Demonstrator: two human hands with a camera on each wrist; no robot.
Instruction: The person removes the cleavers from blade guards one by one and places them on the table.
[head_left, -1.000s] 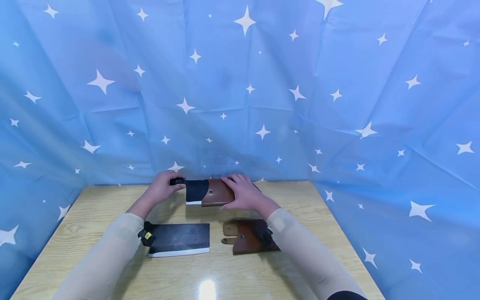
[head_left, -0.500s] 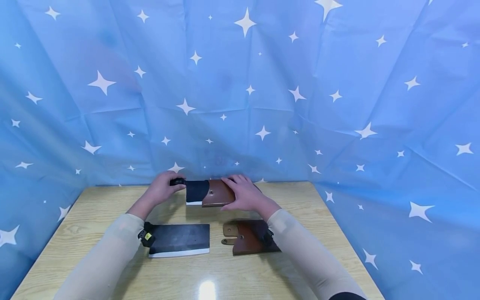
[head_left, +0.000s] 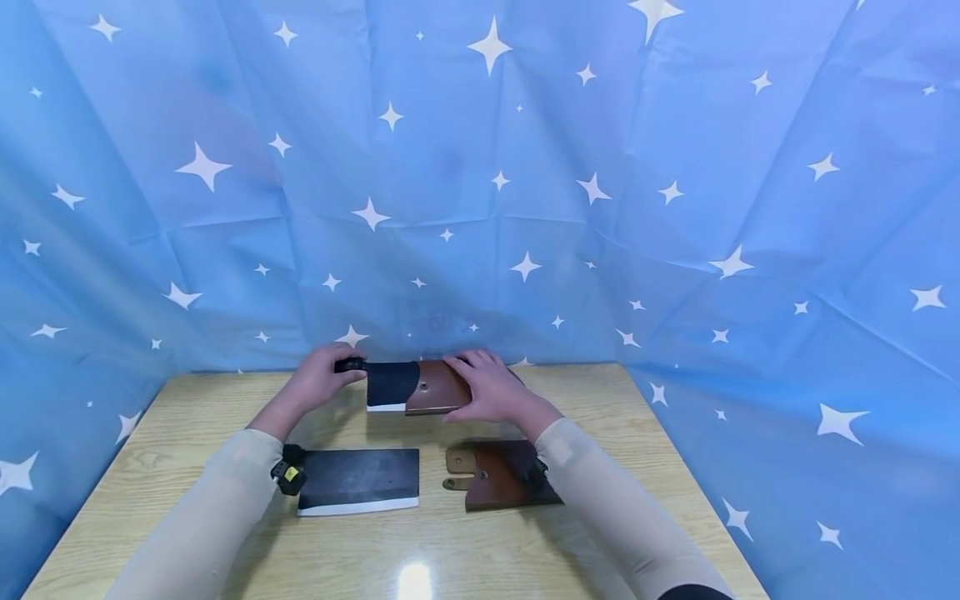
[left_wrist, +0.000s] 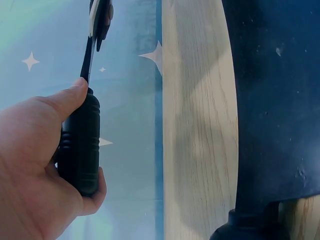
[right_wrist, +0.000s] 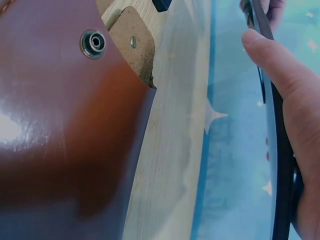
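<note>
At the back of the table, my left hand [head_left: 317,382] grips the black handle of a cleaver [head_left: 390,385]. The left wrist view shows the fingers and thumb curled round that handle [left_wrist: 82,145]. A brown leather sheath [head_left: 442,388] covers the right part of the blade; dark blade and a bright cutting edge show on the left. My right hand [head_left: 493,392] holds the sheath at its right end, thumb on the near side. In the right wrist view the sheath is seen edge-on [right_wrist: 281,165] beside the thumb. The blade tip is hidden inside.
Nearer lies a second cleaver [head_left: 360,479], its handle hidden under my left wrist. To its right a second brown sheath [head_left: 502,477] with an unfastened snap strap [head_left: 457,482] lies partly under my right wrist. A blue star-patterned curtain [head_left: 480,208] hangs behind the wooden table [head_left: 360,558].
My left hand has shifted slightly left with the cleaver, and a little more blade shows outside the sheath. The right hand and the things lying nearer look the same.
</note>
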